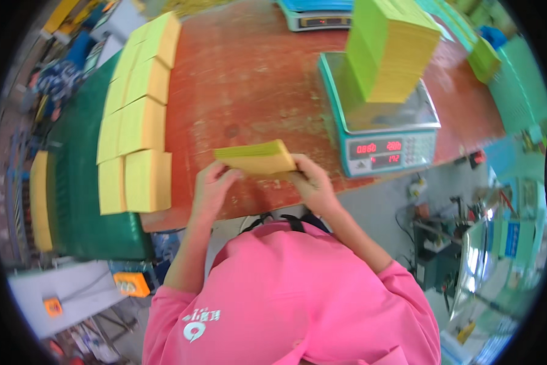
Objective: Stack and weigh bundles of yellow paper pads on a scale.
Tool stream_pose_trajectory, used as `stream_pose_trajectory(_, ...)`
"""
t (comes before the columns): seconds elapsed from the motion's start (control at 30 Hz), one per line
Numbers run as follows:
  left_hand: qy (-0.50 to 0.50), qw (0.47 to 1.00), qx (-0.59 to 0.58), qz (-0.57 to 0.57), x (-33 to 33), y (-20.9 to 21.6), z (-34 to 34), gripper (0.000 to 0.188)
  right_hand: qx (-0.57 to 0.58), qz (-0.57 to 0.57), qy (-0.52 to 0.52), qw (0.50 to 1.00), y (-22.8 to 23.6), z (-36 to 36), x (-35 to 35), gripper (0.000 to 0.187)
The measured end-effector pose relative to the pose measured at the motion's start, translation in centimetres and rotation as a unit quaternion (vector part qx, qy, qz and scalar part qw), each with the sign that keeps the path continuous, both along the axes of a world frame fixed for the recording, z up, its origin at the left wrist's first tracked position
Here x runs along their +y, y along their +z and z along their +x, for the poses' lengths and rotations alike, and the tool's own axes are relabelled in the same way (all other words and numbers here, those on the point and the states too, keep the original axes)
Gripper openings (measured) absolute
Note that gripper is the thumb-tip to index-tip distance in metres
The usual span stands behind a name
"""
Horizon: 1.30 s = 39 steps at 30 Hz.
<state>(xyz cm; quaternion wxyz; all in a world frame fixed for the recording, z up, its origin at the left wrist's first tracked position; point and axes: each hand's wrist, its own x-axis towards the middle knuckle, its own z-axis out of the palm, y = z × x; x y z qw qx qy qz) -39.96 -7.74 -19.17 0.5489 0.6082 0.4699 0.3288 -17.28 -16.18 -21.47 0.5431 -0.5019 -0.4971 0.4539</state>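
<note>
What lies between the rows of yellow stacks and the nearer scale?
In the head view, the left hand and right hand hold a thin yellow bundle there; beyond it is worn red tabletop.

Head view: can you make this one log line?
left hand: holds stack by left end | right hand: holds its right end | near scale: taller stack on top | left side: rows of stacks

Workshop: worn red worktable (pixel 243 79), digital scales (pixel 389 146), rows of yellow stacks (pixel 142 125).
</note>
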Motion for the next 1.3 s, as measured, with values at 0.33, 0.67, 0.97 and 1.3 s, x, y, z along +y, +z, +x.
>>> stream_pose_trajectory(0.33,0.064,0.989,0.108,0.084,-3.5,-2.1,4.3,0.011,-0.129,0.022,-0.030,0.991,-2.3,3.5,-0.7,0.028)
stream_pose_trajectory(0.67,-0.061,0.987,-0.027,0.146,4.0,21.1,18.7,0.025,-0.170,0.212,-0.062,0.960,22.4,20.3,4.0,0.026)
stream_pose_trajectory(0.97,-0.143,0.989,-0.003,-0.026,18.0,22.7,31.6,0.020,-0.110,0.059,-0.109,0.986,25.5,32.9,15.8,0.029)
stream_pose_trajectory(1.3,-0.152,0.986,0.047,-0.048,16.9,21.9,32.1,0.021,-0.091,0.035,-0.102,0.990,24.3,33.0,14.8,0.023)
